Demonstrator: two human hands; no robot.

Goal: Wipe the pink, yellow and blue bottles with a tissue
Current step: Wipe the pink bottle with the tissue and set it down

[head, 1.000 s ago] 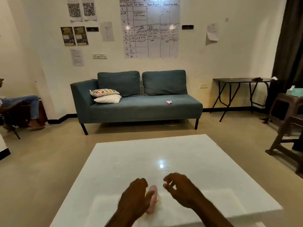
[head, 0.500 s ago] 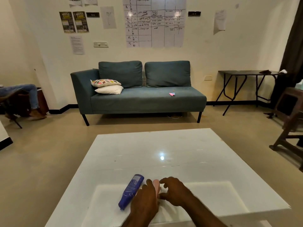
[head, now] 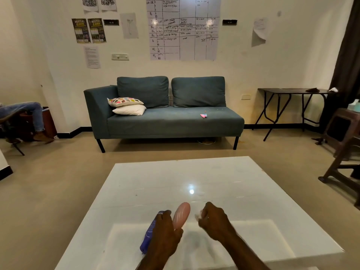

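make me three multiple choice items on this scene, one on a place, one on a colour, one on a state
1. Where does the blue bottle lie?
A. on the white table
B. on the sofa
C. on the floor

2. What colour is the bottle in the left hand?
A. yellow
B. pink
C. green

3. How is the right hand?
A. flat on the table
B. wide open in the air
C. closed around a bit of white tissue

Answers: 1 A, it rests on the tabletop beside the left hand. 2 B, the pink bottle sticks out of that grip. 3 C, the fingers are curled with white showing at them.
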